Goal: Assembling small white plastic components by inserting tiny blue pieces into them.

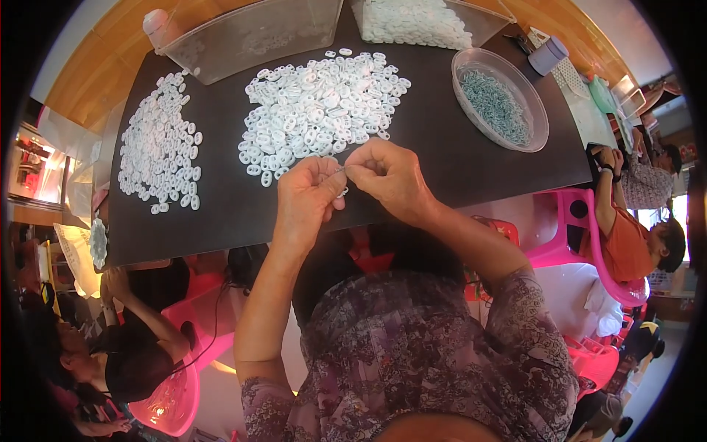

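Observation:
Both of my hands meet above the dark table's near side, fingertips almost touching. My left hand (305, 195) is closed around a small white oval plastic piece (343, 192), mostly hidden by the fingers. Thumb and forefinger of my right hand (394, 177) pinch a thin metallic screw (342, 169) at the left fingertips. Just beyond the hands lies a big heap of white oval plastic pieces (317, 107) with holes in them. To the right, a round clear tub (541, 132) holds many small bluish-grey screws (493, 103).
A second pile of white pieces (158, 144) covers the table's left side. Along the far edge stand a clear bin (250, 37) and another bin filled with white pieces (416, 22). A lidded jar (549, 55) is behind the tub. People sit left and right on pink chairs (626, 283).

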`<move>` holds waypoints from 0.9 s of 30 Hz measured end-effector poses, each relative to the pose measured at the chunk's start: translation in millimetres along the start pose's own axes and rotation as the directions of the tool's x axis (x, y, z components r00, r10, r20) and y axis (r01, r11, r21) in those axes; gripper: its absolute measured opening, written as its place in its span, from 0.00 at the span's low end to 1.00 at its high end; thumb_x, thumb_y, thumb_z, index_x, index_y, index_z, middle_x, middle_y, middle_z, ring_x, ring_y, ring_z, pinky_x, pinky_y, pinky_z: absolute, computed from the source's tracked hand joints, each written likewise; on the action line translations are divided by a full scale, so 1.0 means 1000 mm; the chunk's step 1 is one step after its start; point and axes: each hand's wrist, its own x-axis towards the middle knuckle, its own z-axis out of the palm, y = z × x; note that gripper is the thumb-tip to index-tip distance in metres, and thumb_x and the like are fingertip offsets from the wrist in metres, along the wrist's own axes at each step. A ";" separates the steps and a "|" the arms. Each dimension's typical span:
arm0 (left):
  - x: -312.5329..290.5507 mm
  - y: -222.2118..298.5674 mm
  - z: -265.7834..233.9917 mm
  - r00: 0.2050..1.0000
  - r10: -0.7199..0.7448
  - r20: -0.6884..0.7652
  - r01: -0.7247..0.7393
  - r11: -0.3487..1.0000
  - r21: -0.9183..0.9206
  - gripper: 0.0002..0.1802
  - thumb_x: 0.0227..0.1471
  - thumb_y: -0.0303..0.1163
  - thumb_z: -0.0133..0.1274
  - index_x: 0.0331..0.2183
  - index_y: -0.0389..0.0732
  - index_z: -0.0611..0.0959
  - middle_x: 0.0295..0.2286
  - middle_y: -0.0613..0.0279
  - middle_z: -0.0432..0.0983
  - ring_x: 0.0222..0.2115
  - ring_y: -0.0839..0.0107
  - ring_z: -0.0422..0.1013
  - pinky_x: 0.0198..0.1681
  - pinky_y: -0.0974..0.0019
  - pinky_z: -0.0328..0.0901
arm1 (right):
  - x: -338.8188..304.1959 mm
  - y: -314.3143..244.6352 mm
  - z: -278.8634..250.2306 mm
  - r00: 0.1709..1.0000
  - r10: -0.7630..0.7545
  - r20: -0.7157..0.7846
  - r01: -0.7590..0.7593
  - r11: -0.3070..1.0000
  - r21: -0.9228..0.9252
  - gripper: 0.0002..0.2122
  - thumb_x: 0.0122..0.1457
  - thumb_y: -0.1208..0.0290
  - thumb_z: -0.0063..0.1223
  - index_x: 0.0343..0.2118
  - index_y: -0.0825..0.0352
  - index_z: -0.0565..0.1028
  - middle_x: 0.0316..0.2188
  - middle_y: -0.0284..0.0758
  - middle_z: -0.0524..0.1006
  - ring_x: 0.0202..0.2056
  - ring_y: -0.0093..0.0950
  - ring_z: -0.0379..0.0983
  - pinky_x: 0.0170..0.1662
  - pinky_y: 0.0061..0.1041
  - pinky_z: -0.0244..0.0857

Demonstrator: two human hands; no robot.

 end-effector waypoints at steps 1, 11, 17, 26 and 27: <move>-0.001 0.002 0.000 1.000 0.000 -0.002 0.000 1.000 0.000 0.05 0.48 0.28 0.55 0.29 0.37 0.77 0.15 0.69 0.69 0.12 0.85 0.59 0.13 0.82 0.50 | 0.000 0.001 0.001 1.000 0.000 0.002 0.000 1.000 0.001 0.02 0.50 0.77 0.54 0.28 0.69 0.74 0.20 0.24 0.69 0.21 0.10 0.60 0.24 0.13 0.57; 0.001 -0.010 0.003 0.952 0.299 -0.064 -0.247 0.876 0.414 0.03 0.48 0.23 0.51 0.27 0.34 0.76 0.17 0.68 0.70 0.15 0.82 0.63 0.18 0.78 0.57 | 0.000 0.006 0.005 0.992 -0.125 -0.016 0.122 0.985 -0.123 0.01 0.50 0.78 0.53 0.26 0.69 0.73 0.19 0.24 0.68 0.21 0.11 0.59 0.24 0.15 0.56; 0.001 -0.010 0.001 0.960 0.278 -0.046 -0.254 0.925 0.283 0.02 0.48 0.22 0.51 0.28 0.34 0.75 0.17 0.67 0.70 0.17 0.83 0.64 0.19 0.77 0.59 | 0.000 -0.001 0.001 0.999 -0.028 0.034 0.029 0.999 -0.045 0.03 0.51 0.76 0.51 0.26 0.70 0.73 0.21 0.26 0.70 0.24 0.12 0.62 0.27 0.16 0.58; 0.000 -0.017 -0.001 0.810 0.584 -0.056 -0.443 0.671 0.594 0.02 0.46 0.21 0.49 0.28 0.34 0.75 0.18 0.52 0.72 0.17 0.63 0.70 0.23 0.67 0.64 | -0.002 -0.006 0.002 0.997 0.018 0.073 -0.016 1.000 -0.023 0.05 0.52 0.75 0.50 0.26 0.72 0.73 0.21 0.28 0.71 0.25 0.14 0.63 0.28 0.18 0.59; 0.000 -0.017 -0.002 0.832 0.550 -0.068 -0.418 0.703 0.575 0.02 0.46 0.21 0.49 0.27 0.34 0.74 0.18 0.50 0.72 0.18 0.59 0.71 0.24 0.65 0.64 | -0.002 -0.007 0.002 0.998 0.023 0.057 -0.022 1.000 -0.019 0.05 0.52 0.75 0.50 0.26 0.72 0.73 0.21 0.29 0.71 0.25 0.14 0.63 0.28 0.18 0.59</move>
